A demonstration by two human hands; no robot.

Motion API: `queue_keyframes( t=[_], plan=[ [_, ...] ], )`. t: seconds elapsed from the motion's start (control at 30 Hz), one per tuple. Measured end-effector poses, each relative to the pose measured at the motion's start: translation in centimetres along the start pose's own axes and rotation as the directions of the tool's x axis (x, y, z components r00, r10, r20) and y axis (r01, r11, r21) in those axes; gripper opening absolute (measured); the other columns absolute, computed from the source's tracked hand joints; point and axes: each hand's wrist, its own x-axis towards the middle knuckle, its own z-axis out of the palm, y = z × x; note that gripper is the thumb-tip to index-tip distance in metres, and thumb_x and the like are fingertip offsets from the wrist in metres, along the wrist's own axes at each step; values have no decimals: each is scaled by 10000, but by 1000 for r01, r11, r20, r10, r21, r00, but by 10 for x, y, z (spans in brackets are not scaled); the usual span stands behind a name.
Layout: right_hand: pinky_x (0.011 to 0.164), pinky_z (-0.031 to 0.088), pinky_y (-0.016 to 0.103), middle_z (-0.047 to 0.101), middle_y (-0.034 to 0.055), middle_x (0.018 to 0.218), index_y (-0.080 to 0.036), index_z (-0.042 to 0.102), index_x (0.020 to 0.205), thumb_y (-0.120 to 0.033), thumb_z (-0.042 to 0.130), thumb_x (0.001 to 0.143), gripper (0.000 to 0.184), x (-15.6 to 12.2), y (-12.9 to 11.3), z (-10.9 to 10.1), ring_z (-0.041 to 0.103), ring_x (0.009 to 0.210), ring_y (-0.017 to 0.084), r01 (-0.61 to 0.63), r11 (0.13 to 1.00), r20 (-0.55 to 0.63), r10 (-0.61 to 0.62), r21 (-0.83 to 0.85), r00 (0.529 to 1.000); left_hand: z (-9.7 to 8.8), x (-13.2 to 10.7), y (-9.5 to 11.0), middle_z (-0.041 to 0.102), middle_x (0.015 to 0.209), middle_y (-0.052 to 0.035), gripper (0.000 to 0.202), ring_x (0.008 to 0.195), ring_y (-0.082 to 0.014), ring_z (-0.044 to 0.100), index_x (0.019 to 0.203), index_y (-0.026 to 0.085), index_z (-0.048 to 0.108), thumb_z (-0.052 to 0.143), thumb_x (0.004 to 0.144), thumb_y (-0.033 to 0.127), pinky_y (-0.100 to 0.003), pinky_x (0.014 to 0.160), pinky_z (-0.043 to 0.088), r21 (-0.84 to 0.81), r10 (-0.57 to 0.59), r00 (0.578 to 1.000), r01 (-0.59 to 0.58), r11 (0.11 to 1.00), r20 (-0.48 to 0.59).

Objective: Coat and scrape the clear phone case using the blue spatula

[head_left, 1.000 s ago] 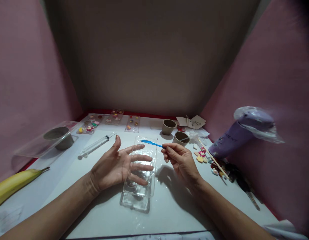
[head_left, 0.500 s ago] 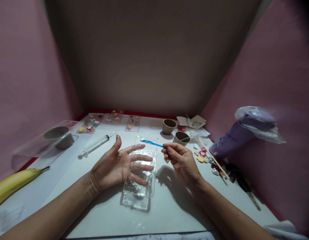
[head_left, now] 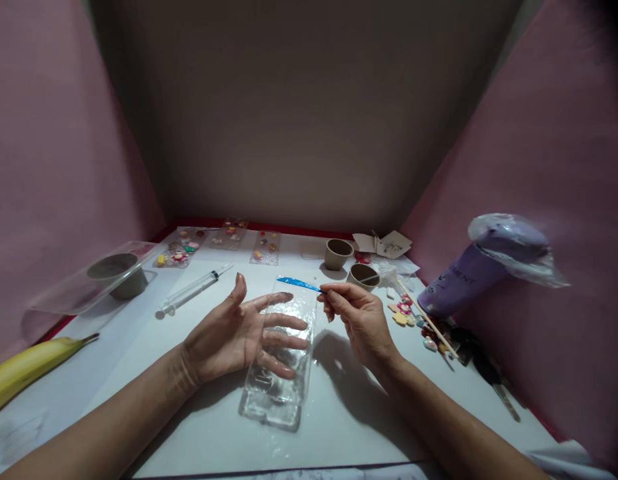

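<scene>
My right hand [head_left: 356,317] pinches a blue plastic knife [head_left: 297,285] by its handle end. The blade points left, over the far end of a clear phone case [head_left: 289,357]. Palm up, with its fingers spread, my left hand [head_left: 243,333] hovers over the case and hides part of it; it holds nothing. Its fingertips look wet. The case lies partly on a clear, tray-like plastic piece [head_left: 271,412] that sticks out at the near end. Shiny drops dot the white sheet beside it.
On the left are a syringe [head_left: 191,293], a cup [head_left: 129,275] under a clear plastic sheet, and a banana [head_left: 33,363]. Decorated cases [head_left: 265,248] lie at the back. Right stand two paper cups [head_left: 339,253], small charms [head_left: 401,313], a wooden stick [head_left: 429,319] and a purple pouch [head_left: 451,280].
My right hand has shifted slightly left and up with the knife. The left hand has stayed spread, its thumb moving a little to the right and down.
</scene>
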Motion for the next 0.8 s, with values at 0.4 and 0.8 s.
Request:
queue_keyframes(
  t=[0.4, 0.8],
  plan=[
    [573, 445, 260, 705, 25, 747, -212, 762, 883, -297, 749, 778, 136, -1, -1, -2, 550, 598, 108, -4, 1000, 0, 4, 16, 1000, 1, -2, -1, 509, 1309, -288, 863, 1158, -427, 547, 1447, 117, 248, 177, 859, 745, -608, 841, 459, 4, -3, 1000, 3, 1000, 7],
    [553, 445, 270, 709, 34, 726, -202, 762, 855, -297, 764, 754, 138, -2, -3, 0, 549, 574, 114, -8, 1000, -8, 8, -1, 1000, 1, -1, 0, 510, 1308, -288, 857, 1163, -428, 546, 1438, 115, 256, 184, 859, 742, -596, 836, 472, 2, 3, 1000, -3, 1000, 20]
  ],
)
